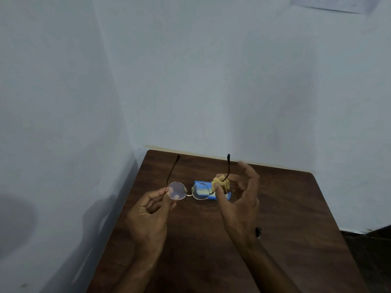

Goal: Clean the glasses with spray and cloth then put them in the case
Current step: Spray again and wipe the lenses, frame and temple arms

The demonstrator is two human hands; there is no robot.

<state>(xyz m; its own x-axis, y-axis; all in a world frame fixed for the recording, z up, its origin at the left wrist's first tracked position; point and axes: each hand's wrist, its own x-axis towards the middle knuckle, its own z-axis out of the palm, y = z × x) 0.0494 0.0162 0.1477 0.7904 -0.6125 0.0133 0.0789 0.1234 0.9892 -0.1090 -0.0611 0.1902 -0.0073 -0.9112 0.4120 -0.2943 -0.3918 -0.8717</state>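
At centre-left of the frame the left hand (152, 210) pinches the glasses (176, 192) by the outer rim of one lens, steadying them above the bench (285, 208) with the temples open. Just behind lies a blue case (203, 182), seemingly kept near for stowing. Right of centre the right hand (243, 199) pinches a tan cloth (222, 183) round the other hinge, likely wiping there.

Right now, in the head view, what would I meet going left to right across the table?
Left hand, pinching the glasses → first lens → second lens → tan cloth → right hand. The blue case sits behind the second lens, so it's left out.
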